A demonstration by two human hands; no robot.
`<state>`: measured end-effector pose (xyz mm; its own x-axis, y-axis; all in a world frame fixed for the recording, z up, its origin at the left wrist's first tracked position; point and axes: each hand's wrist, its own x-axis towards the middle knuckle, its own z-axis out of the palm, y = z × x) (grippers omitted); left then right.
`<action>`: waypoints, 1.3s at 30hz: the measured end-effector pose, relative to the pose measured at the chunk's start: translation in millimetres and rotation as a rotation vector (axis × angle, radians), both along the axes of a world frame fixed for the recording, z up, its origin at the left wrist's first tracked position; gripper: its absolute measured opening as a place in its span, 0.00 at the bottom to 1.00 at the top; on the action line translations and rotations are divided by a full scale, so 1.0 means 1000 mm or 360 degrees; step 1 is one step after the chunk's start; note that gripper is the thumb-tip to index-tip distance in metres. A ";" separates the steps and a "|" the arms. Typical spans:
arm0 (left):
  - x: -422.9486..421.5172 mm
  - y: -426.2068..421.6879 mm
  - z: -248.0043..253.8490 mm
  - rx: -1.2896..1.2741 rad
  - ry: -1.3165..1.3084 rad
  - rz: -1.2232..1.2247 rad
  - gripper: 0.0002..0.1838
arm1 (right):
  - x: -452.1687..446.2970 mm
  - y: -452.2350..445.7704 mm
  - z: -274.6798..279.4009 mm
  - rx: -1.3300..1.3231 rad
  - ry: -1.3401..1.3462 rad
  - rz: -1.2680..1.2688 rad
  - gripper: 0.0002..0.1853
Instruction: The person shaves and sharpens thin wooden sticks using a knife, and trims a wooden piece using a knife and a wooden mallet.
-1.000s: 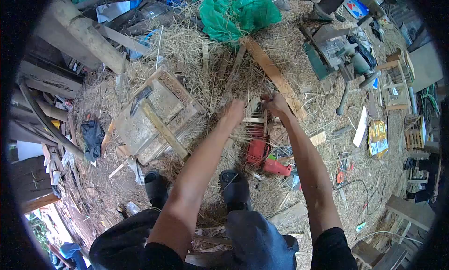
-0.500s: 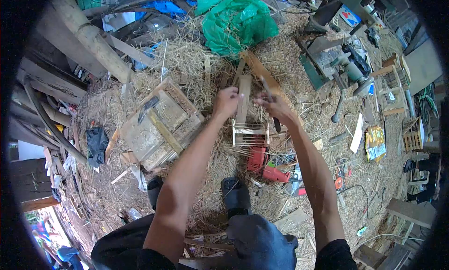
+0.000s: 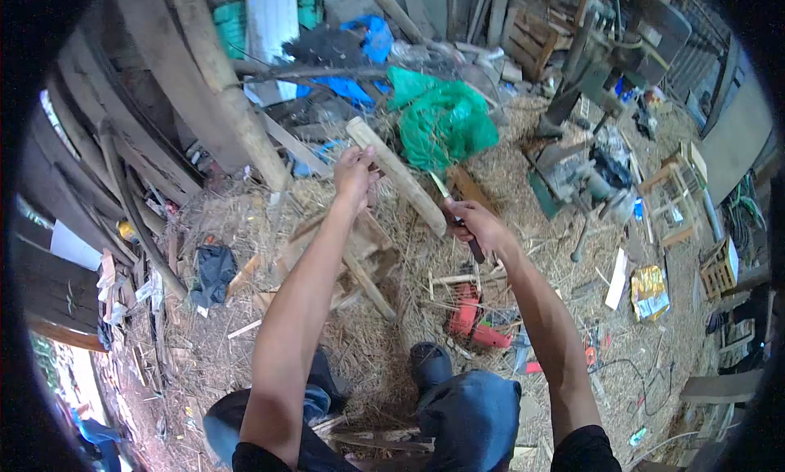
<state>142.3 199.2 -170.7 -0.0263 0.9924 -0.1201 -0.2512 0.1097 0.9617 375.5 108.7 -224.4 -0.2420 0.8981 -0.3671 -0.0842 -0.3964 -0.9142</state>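
A thick pale wooden bar (image 3: 401, 179) slants down to the right in front of me. My left hand (image 3: 353, 179) is closed around it near its upper end. In my right hand (image 3: 481, 225) is a knife (image 3: 439, 182), gripped by its dark handle with the blade pointing up and to the left. The blade lies close beside the lower half of the bar; I cannot tell whether they touch. Below my left forearm, a wooden tool handle (image 3: 370, 285) rests across a wooden block (image 3: 376, 247), partly hidden by the arm.
A red power tool (image 3: 468, 312) lies on the straw-covered ground beside a small stick frame (image 3: 446, 280). A green plastic bag (image 3: 450, 124) sits ahead. A machine (image 3: 601, 165) stands at the right, near a gold packet (image 3: 650, 292). Wooden posts (image 3: 233, 104) lean at the left.
The bar has been raised off the ground area and tilted, its top swinging left. My left hand has moved left with it. The knife has turned further left, and the head view has tilted up.
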 end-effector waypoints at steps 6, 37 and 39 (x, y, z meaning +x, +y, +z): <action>-0.087 0.000 0.031 0.0202 0.0170 -0.0005 0.10 | -0.055 0.003 0.086 0.0474 -0.0635 0.0423 0.23; -0.215 -0.116 0.045 0.0421 0.1032 0.0399 0.12 | -0.220 -0.012 0.008 0.0428 -0.0424 0.0431 0.17; -0.216 -0.117 0.045 0.0329 0.1185 0.0380 0.13 | -0.221 -0.017 -0.012 0.0294 -0.0513 0.0553 0.16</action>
<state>-73.6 82.4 -125.8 -0.2410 0.9502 0.1977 0.4690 -0.0644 0.8809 154.2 91.4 -236.5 -0.4387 0.8417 -0.3149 0.3221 -0.1799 -0.9295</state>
